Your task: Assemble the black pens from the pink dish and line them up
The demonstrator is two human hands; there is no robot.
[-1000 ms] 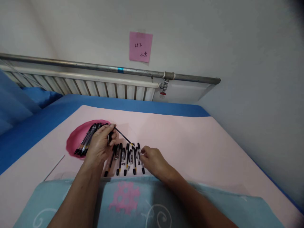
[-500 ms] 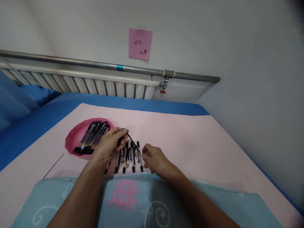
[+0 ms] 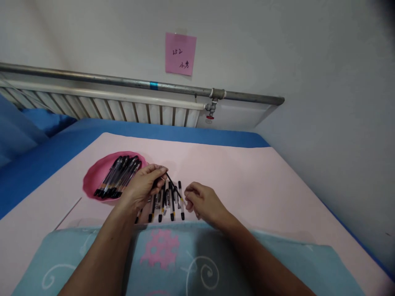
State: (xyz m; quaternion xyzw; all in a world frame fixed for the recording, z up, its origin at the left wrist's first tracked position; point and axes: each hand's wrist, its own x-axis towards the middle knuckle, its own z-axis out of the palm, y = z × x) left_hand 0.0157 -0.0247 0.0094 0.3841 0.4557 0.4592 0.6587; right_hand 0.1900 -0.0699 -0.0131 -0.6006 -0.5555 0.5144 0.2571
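Observation:
My left hand (image 3: 149, 181) pinches the upper end of a thin black pen refill (image 3: 174, 186), which slants down to the right toward a yellowish tip section. My right hand (image 3: 205, 201) is by the refill's lower end with its fingers curled together; whether it grips a small part there is too small to tell. Under and between both hands lie several clear pen barrels (image 3: 172, 207) with black ends, side by side on the pink table surface. Small clear and metallic pen parts (image 3: 167, 198) are scattered among them.
A pink scalloped bowl (image 3: 89, 181) left of my left hand holds several black-and-clear pens (image 3: 119, 176). A thin white stick (image 3: 68, 213) lies farther left. Blue patterned cloth (image 3: 160, 259) covers the near edge. A radiator (image 3: 123, 109) and pipe (image 3: 101, 79) run along the wall behind.
My right hand has shifted slightly up and away from the refill's lower end, its fingers more curled. My left hand keeps its pinch on the refill. The view has tilted a little.

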